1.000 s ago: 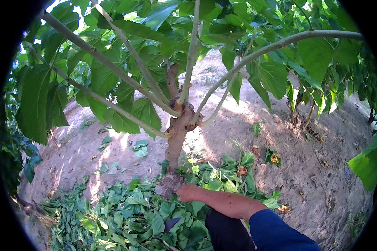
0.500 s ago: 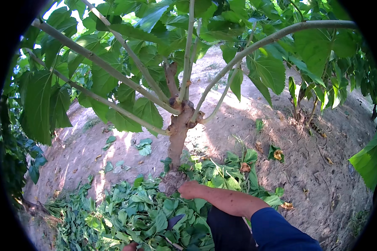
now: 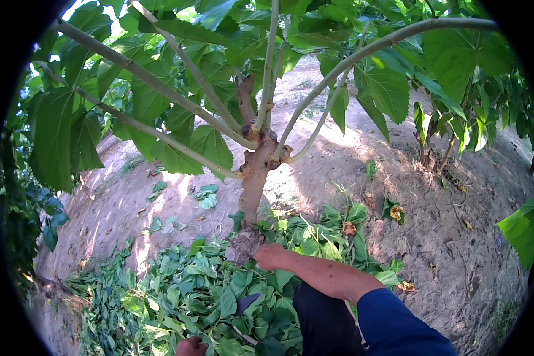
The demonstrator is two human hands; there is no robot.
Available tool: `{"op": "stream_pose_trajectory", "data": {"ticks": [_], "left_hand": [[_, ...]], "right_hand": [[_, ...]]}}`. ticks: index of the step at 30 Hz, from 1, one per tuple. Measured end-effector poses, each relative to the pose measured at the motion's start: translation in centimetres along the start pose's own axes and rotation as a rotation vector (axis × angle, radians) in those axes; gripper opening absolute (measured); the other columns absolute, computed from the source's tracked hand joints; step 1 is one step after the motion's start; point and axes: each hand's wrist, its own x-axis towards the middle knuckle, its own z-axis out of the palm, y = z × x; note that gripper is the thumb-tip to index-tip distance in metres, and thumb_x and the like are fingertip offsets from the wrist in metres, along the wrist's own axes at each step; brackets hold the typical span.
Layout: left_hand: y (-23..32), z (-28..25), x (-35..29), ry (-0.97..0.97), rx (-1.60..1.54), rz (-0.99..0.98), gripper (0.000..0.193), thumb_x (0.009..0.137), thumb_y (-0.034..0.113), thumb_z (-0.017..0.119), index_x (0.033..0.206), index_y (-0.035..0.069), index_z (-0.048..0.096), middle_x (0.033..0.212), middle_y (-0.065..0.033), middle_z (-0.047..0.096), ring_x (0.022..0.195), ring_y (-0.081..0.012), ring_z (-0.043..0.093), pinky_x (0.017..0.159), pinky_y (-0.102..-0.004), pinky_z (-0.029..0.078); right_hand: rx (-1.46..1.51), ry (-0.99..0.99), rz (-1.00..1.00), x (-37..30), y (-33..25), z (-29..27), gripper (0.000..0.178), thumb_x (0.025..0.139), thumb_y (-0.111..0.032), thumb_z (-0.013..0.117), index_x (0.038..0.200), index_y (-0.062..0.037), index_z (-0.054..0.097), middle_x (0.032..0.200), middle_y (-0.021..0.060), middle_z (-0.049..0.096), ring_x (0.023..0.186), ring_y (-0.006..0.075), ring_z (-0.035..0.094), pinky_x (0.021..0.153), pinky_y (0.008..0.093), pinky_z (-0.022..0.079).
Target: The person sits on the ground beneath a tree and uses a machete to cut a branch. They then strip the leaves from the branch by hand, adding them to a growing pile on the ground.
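Note:
My right hand [image 3: 270, 257] comes in from the right and rests low beside the rough base of a small tree's trunk [image 3: 253, 187]. Its fingers are curled among the leaves, and what they hold, if anything, is hidden. At the lower edge my left hand [image 3: 191, 346] shows only in part, looking closed, over the thick heap of picked green leaves [image 3: 184, 296]. I cannot make out anything in it. Between the hands lie a dark purple leaf-like piece [image 3: 247, 303] and a pale stem [image 3: 243, 335].
Several bare-barked branches [image 3: 154, 89] fan out from the trunk top, carrying large green leaves overhead. Dry brown soil [image 3: 439, 249] slopes around, with scattered leaves. A small shrub [image 3: 436, 139] stands at the back right, and my dark-clothed knee [image 3: 323, 320] is near.
More of my left hand has come into view at the lower edge. The whole scene has shifted slightly upward. My right hand stays at the trunk base, still curled.

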Motion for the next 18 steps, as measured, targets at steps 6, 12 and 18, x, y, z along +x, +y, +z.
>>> {"op": "stream_pose_trajectory", "data": {"ticks": [6, 12, 18], "left_hand": [[0.02, -0.04, -0.21, -0.002, 0.02, 0.016, 0.037, 0.074, 0.026, 0.079, 0.098, -0.001, 0.072, 0.076, -0.0187, 0.069, 0.07, -0.031, 0.069, 0.065, -0.0378, 0.055], [0.44, -0.38, -0.29, -0.004, 0.023, 0.01, 0.036, 0.074, 0.027, 0.079, 0.095, -0.001, 0.072, 0.076, -0.0193, 0.069, 0.07, -0.0322, 0.069, 0.065, -0.0389, 0.055], [0.16, -0.32, -0.66, 0.046, -0.005, 0.035, 0.034, 0.074, 0.026, 0.078, 0.094, 0.0, 0.072, 0.077, -0.0205, 0.069, 0.072, -0.0349, 0.069, 0.066, -0.0408, 0.055]], "right_hand": [[0.006, 0.042, -0.029, -0.16, 0.53, 0.27, 0.029, 0.08, -0.02, 0.061, 0.099, -0.0024, 0.072, 0.105, 0.0166, 0.071, 0.103, 0.0334, 0.067, 0.085, 0.0467, 0.054], [0.001, 0.051, -0.017, 0.1, 0.96, 0.61, 0.029, 0.082, -0.022, 0.061, 0.099, -0.0028, 0.072, 0.106, 0.0159, 0.071, 0.103, 0.0334, 0.067, 0.085, 0.0466, 0.054], [-0.034, 0.033, -0.015, -0.25, 0.32, 0.06, 0.029, 0.081, -0.024, 0.061, 0.099, -0.0039, 0.072, 0.107, 0.0154, 0.07, 0.103, 0.0331, 0.066, 0.086, 0.0469, 0.054]]}}
